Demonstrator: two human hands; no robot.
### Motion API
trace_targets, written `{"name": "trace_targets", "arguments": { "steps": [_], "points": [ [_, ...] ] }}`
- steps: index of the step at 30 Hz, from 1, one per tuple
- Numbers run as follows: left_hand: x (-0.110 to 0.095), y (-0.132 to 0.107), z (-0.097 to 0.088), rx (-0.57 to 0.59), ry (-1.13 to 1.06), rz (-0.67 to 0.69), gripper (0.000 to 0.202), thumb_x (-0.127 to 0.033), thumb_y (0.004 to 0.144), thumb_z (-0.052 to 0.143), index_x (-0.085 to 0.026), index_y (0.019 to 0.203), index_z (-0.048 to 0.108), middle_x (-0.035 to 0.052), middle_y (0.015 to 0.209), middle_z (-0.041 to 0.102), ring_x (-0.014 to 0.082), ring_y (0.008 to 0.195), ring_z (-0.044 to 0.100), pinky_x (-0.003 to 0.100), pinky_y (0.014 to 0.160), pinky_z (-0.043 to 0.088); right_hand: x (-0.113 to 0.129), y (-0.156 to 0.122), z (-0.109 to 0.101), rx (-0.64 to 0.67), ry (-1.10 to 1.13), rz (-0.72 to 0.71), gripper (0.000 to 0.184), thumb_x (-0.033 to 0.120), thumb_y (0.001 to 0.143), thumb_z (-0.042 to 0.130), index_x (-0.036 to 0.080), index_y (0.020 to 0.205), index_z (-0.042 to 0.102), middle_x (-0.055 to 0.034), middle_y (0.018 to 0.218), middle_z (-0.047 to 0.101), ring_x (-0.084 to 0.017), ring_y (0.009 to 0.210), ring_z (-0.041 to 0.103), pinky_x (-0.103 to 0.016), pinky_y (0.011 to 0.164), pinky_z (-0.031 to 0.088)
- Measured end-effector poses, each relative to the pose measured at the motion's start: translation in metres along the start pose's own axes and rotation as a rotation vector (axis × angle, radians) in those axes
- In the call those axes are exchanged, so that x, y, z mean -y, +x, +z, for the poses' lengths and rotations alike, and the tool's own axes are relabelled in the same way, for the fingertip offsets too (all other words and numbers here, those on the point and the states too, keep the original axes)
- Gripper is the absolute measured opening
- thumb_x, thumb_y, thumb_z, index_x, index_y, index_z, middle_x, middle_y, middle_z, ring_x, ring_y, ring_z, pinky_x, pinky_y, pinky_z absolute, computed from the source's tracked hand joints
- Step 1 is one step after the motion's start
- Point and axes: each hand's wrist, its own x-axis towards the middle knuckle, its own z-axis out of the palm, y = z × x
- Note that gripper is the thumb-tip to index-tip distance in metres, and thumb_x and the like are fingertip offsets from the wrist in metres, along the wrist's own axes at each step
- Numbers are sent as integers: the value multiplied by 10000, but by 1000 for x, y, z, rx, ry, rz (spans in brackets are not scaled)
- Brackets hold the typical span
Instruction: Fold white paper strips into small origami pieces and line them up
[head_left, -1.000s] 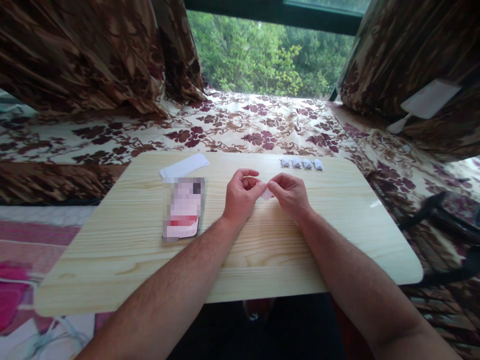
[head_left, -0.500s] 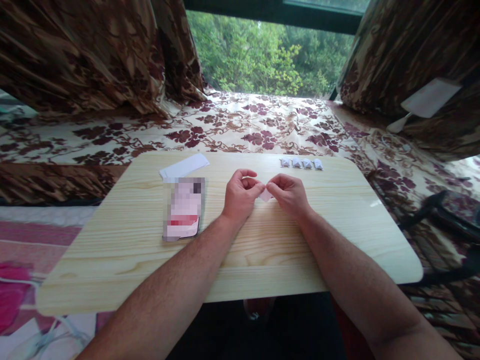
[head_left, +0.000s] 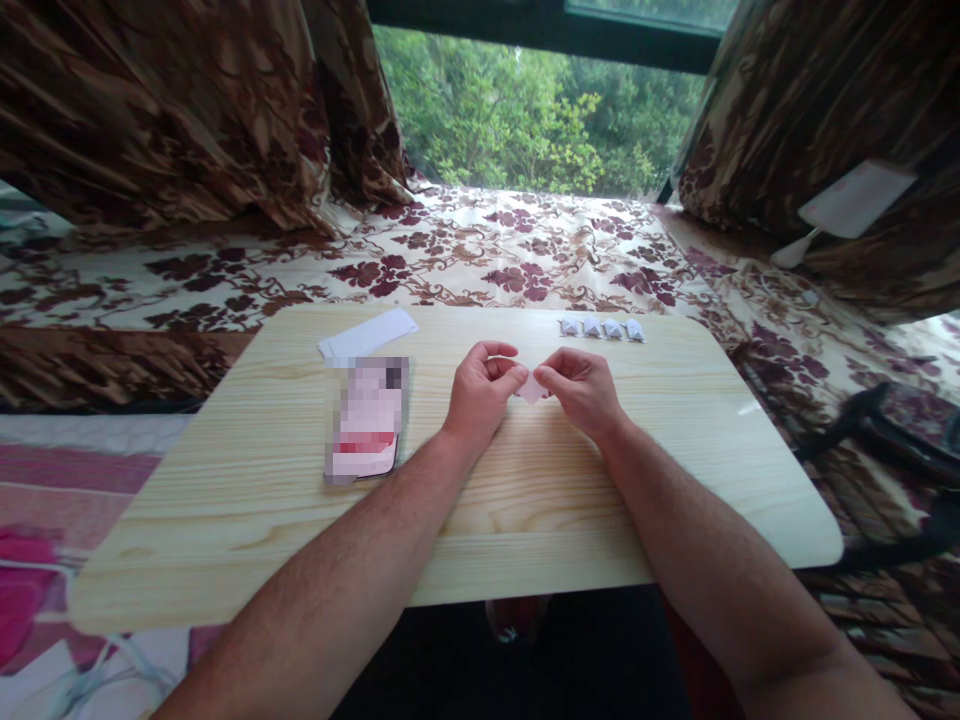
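A small piece of white folded paper [head_left: 532, 388] is held between my two hands above the middle of the table. My left hand [head_left: 484, 385] pinches its left edge between thumb and fingers. From the other side, my right hand [head_left: 581, 385] grips the right edge the same way. Part of the paper is hidden behind my fingertips. Beyond my right hand, several small folded white paper pieces [head_left: 592, 328] stand in a row near the table's far edge, each with a raised point.
White paper strips [head_left: 367, 335] lie at the far left of the wooden table [head_left: 225, 500]. Nearer, left of my forearm, is a phone [head_left: 367, 415], partly blurred out. A white lamp [head_left: 855, 200] stands at the right. Past the table lies a flower-patterned cloth [head_left: 510, 245].
My hands have barely moved; slightly more of the white paper shows between my fingertips. The row of folded pieces and the phone stay in place.
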Motion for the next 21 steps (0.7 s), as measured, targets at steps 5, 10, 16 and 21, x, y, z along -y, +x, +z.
{"name": "trace_targets", "arguments": {
  "steps": [5,10,16,21],
  "points": [
    [-2,-1,2,-19,16,15,375,-239,664,804,-184,971,596,-26,675,661,129,591,617,255,616,484,0,1,0,-12,9,23,209,318,743,724,175,628,624,17,546,603,-108,512,503,-253,523,396],
    [-1,-1,1,-19,56,38,396,-236,646,816,-184,970,594,-24,663,667,129,589,611,246,605,466,-2,1,1,-33,-12,34,186,280,737,707,173,611,623,24,532,591,-102,501,488,-245,507,375],
    [1,0,-1,-18,46,28,422,-219,633,821,-195,978,579,-50,625,630,109,546,564,232,578,442,-3,1,0,-6,-31,5,178,270,758,700,171,627,630,28,538,585,-98,502,478,-246,510,370],
    [0,0,-2,-13,31,19,423,-219,627,825,-194,968,576,-52,625,627,109,550,569,235,585,451,-2,0,1,-13,-17,13,211,318,754,734,172,631,643,22,543,598,-102,509,497,-244,510,387]
  ]
}}
